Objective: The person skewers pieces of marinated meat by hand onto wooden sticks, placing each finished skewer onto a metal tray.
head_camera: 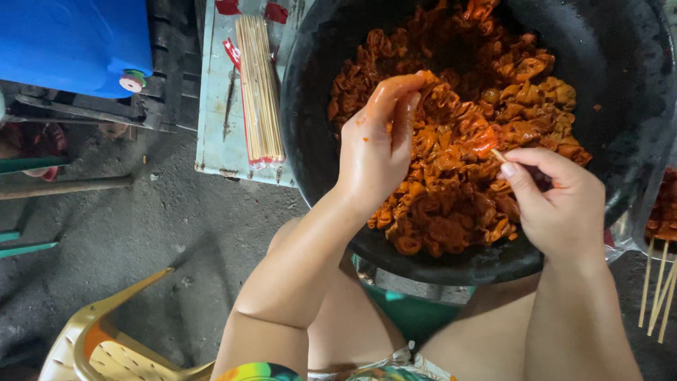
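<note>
Left hand (377,144): fingers pinched on an orange marinated meat piece (451,99) above the heap.
Right hand (557,201): grip closed on a bamboo skewer (498,154), tip at the meat.
Progress: we judge early; black basin (620,85) well filled, some loaded sticks (659,282) at right edge.
Supply: skewer bundle (259,88) on the board, left.
Room: basin rim close under both wrists; open floor (162,219) left.

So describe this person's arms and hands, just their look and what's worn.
Both arms are bare with no sleeves showing, and there are no gloves, rings, watch or bracelets in view. The left hand is smeared with orange-red sauce on its fingers and has specks near the wrist. The right hand looks mostly clean, with short, plain nails.
</note>
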